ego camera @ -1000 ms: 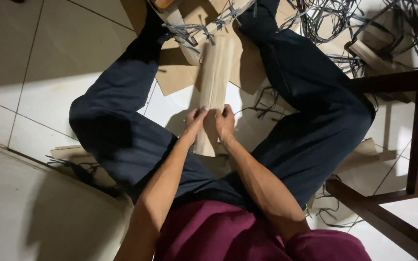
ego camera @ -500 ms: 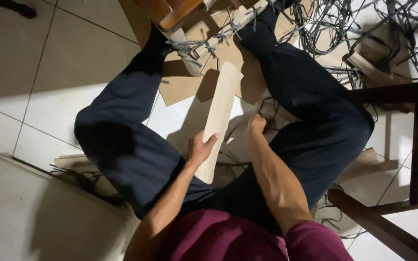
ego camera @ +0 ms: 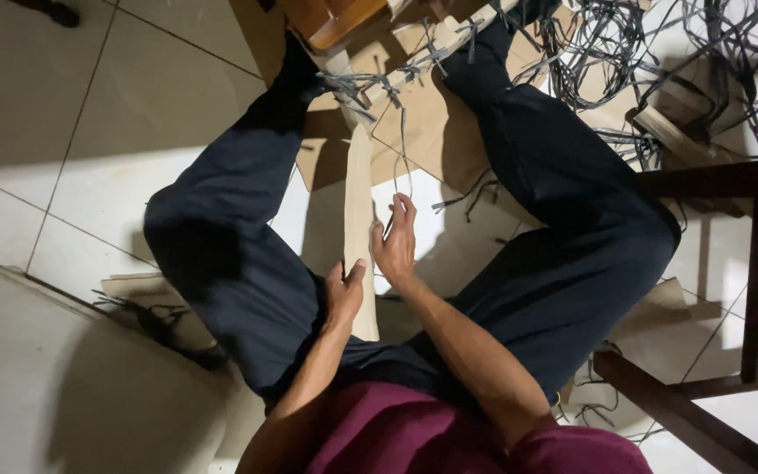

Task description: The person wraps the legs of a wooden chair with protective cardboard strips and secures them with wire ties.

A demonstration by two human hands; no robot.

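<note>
White floor tiles (ego camera: 72, 202) carry cardboard scraps (ego camera: 432, 132) and grey cords (ego camera: 625, 44) between the legs. Left hand (ego camera: 344, 294) grips a folded paper bag (ego camera: 359, 211) upright; right hand (ego camera: 396, 237) pinches a cord loop (ego camera: 401, 154) beside it. Best keep the bag steady and the cord taut.

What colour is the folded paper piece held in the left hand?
Light tan, like kraft paper; the folded paper piece in the left hand shows best in the head view.
</note>
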